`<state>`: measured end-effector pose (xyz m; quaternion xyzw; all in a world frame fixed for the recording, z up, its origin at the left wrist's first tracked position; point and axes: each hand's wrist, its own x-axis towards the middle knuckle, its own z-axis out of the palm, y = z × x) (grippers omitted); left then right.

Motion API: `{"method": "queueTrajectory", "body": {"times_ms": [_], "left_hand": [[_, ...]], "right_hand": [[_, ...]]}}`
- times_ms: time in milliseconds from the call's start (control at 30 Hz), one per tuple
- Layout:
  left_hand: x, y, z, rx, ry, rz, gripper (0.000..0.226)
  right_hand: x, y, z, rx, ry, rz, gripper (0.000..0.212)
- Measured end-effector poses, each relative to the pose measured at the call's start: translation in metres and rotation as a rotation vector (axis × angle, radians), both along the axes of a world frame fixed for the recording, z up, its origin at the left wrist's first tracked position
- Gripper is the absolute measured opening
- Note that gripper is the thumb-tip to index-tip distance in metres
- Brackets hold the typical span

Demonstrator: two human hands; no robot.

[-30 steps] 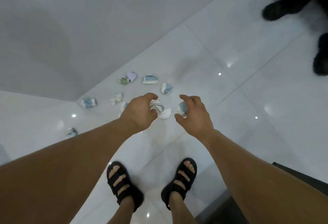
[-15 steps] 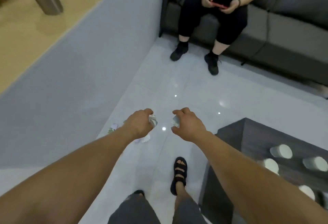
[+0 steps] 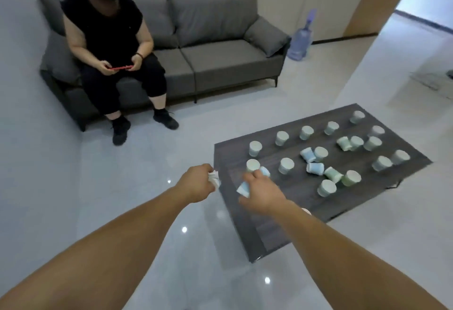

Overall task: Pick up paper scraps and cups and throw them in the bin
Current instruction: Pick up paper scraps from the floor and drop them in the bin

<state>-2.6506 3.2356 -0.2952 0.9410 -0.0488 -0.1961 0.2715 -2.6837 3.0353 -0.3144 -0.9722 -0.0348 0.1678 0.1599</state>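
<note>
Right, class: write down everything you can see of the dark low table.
The table is low, rectangular and dark, with a wood-grain look. It stands on the glossy pale floor, apart from the grey sofa. Pale paper cups dot its top, most upside down, several on their sides. The right hand, holding a scrap, hovers over its left edge.

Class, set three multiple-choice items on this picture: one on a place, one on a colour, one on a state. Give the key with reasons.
1. Where are the pale paper cups? A a shelf; B the dark wooden low table; C a chair.
2. What colour is the slim phone held by the seated person? A red; B green; C white.
3. The wearer's left grip: A lies flat open; B holds a spoon; C holds a crumpled white paper scrap.
Key: B, cups dot its top; A, red shows between the hands; C, it curls round paper.
</note>
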Motion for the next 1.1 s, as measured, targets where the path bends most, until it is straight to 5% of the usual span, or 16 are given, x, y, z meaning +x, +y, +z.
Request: {"method": "queueTrajectory", "body": {"times_ms": [633, 1100], "left_hand": [[-0.115, -0.577, 0.027, -0.010, -0.098, -0.886, 0.047], [-0.126, -0.906, 0.015, -0.053, -0.013, -1.238, 0.051]], "right_hand": [[-0.277, -0.486, 0.025, 0.021, -0.069, -0.907, 0.070], [-0.311, -0.746, 0.023, -0.033, -0.039, -1.322, 0.068]]}}
